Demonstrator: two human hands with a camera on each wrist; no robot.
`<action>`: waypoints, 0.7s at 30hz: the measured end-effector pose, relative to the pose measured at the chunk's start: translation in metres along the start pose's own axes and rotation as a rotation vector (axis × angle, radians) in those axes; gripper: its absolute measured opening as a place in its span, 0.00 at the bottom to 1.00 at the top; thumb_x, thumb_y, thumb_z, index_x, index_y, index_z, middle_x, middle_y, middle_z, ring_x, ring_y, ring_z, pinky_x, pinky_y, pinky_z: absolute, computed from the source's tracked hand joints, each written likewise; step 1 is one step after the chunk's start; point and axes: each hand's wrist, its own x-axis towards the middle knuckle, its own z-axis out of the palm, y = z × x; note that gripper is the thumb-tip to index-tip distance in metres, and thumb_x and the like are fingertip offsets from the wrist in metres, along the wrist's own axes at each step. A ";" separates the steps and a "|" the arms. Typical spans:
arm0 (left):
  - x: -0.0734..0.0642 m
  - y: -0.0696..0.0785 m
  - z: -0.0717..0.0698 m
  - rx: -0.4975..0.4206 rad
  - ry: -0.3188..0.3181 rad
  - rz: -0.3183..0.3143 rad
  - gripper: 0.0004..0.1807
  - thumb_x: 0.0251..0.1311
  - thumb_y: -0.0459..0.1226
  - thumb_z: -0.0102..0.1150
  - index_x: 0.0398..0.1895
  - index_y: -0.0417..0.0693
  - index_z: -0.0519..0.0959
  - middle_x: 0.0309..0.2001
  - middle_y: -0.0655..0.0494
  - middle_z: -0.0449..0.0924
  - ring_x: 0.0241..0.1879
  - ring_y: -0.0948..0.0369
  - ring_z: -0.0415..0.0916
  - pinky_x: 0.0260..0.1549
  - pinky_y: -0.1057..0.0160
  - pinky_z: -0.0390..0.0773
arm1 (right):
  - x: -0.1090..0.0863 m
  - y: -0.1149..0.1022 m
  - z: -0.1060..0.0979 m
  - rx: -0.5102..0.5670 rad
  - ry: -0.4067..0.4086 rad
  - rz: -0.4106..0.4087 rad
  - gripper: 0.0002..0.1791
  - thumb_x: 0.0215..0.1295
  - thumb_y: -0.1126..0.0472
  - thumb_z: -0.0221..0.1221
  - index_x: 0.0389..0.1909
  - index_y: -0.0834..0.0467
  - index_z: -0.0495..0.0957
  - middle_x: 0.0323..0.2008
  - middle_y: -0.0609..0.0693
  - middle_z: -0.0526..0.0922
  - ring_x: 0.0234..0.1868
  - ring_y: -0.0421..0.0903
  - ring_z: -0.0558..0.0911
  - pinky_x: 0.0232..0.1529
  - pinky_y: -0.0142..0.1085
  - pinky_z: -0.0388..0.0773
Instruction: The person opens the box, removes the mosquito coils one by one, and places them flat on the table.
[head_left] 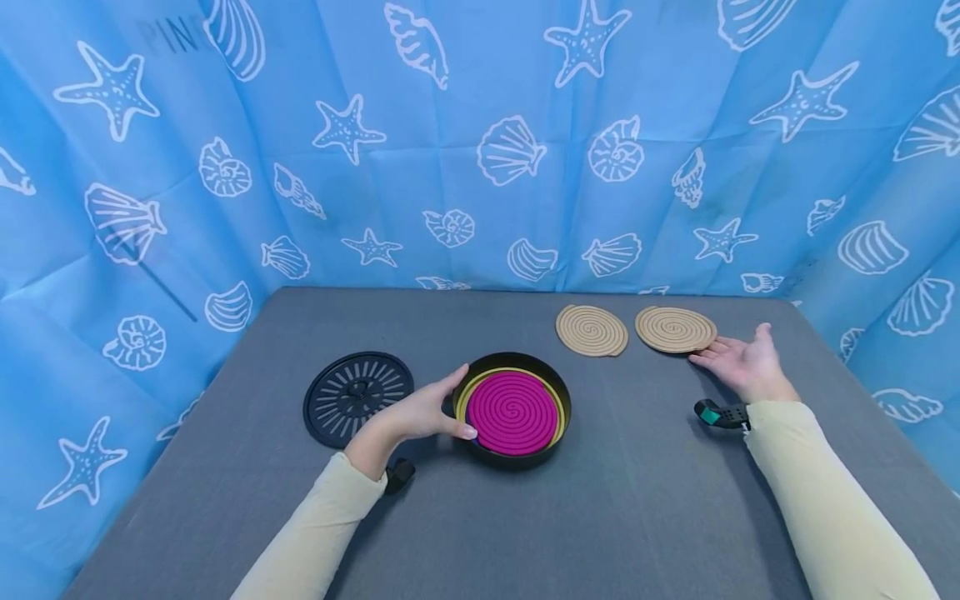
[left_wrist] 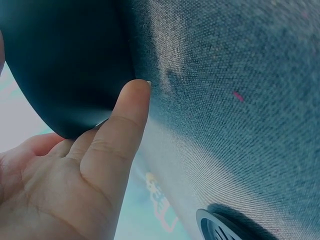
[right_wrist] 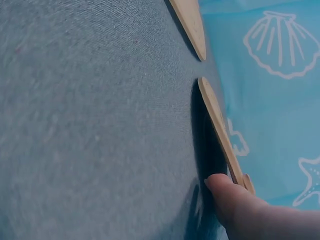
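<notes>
- We see the tan spiral mat (head_left: 676, 330) at the fingertips of our right hand (head_left: 744, 365): the palm is turned up, the fingers are nearly straight under the mat's near-right edge, and the thumb is raised, well apart from it.
- The mat looks tilted, with dark shadow beneath; we cannot tell whether its far edge touches the table (head_left: 630, 500).
- We judge it light, a little bendy, grippy rather than slippery, and hard to break. The coil's outer rim seems the best hold, with fingers below and thumb on top.
- Our left hand (head_left: 423, 408) holds the black dish (head_left: 517, 461) by its left wall, thumb and fingers spread around the curve.
- We expect the dish to be stiff, smoother than the mat and apt to slide if nudged, so low on the wall is a sound place to steady it.
- Inside the dish, just beyond the left fingers, lies a magenta mat (head_left: 513, 412) on a yellow one (head_left: 561, 421); the dish's rim stands around both.
- A second tan mat (head_left: 592, 330) lies just left of the right fingertips' mat, a narrow gap between.
- Between our two hands we have open table; the slotted black lid (head_left: 358, 399) lies beside the left wrist, and the curtain (head_left: 450, 167) hangs beyond the right fingers.
</notes>
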 end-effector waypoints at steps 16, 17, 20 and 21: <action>-0.001 0.000 0.000 -0.010 -0.001 -0.004 0.54 0.55 0.37 0.70 0.78 0.49 0.45 0.76 0.43 0.45 0.74 0.44 0.43 0.69 0.41 0.48 | -0.017 -0.003 -0.007 0.011 -0.014 -0.022 0.41 0.59 0.24 0.19 0.66 0.33 0.13 0.68 0.27 0.16 0.70 0.31 0.25 0.70 0.32 0.26; -0.001 0.000 0.000 -0.011 -0.002 -0.003 0.53 0.55 0.36 0.70 0.78 0.49 0.45 0.76 0.43 0.45 0.74 0.45 0.43 0.69 0.41 0.48 | -0.018 -0.003 -0.008 0.010 -0.014 -0.023 0.41 0.59 0.24 0.20 0.66 0.32 0.13 0.68 0.27 0.16 0.70 0.31 0.25 0.70 0.32 0.26; -0.001 0.001 0.000 -0.015 -0.005 0.001 0.53 0.55 0.36 0.70 0.78 0.49 0.45 0.76 0.43 0.44 0.74 0.45 0.42 0.69 0.41 0.48 | -0.021 -0.003 -0.010 0.010 -0.018 -0.021 0.40 0.60 0.24 0.20 0.66 0.32 0.12 0.68 0.28 0.16 0.71 0.32 0.25 0.70 0.33 0.25; -0.001 0.001 0.000 -0.018 -0.006 0.002 0.53 0.55 0.36 0.70 0.78 0.49 0.45 0.76 0.43 0.44 0.74 0.45 0.42 0.69 0.42 0.47 | -0.022 -0.003 -0.011 0.012 -0.019 -0.019 0.40 0.60 0.25 0.20 0.66 0.32 0.12 0.68 0.28 0.16 0.71 0.31 0.25 0.70 0.33 0.25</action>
